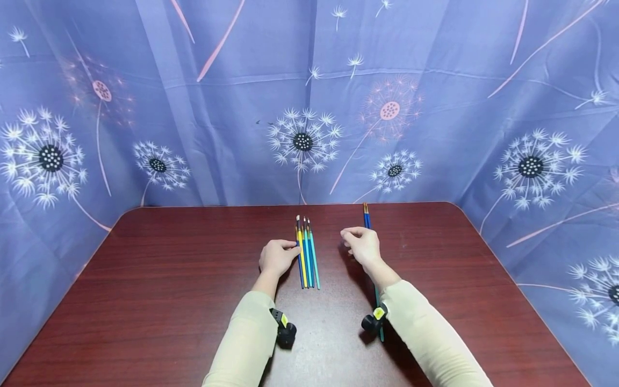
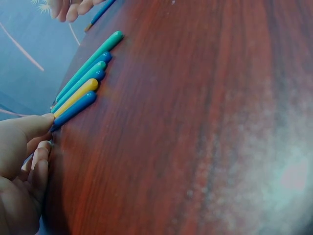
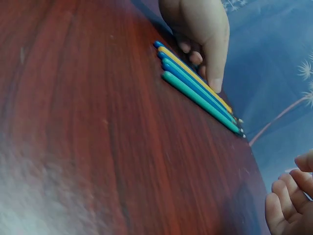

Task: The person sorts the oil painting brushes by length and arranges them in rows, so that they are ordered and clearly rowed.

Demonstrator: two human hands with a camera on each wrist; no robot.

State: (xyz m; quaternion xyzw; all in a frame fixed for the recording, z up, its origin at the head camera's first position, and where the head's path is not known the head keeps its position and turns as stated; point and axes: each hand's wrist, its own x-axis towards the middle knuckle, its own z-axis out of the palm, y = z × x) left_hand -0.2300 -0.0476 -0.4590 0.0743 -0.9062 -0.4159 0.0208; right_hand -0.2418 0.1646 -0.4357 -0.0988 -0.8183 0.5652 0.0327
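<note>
Several paintbrushes lie side by side in the middle of the table, bristles toward the back, with blue, yellow and green handles. My left hand is at the left side of this row. Its thumb and fingers pinch the outermost blue paintbrush, and the thumb tip rests right by the yellow paintbrush. To the right of the row, my right hand hovers with loosely bent fingers and holds nothing. Beneath it lie other paintbrushes, partly hidden by the hand and forearm.
The dark red wooden table meets a blue curtain with dandelion prints along its back and sides. Each sleeve carries a small black camera, one on the left wrist and one on the right wrist.
</note>
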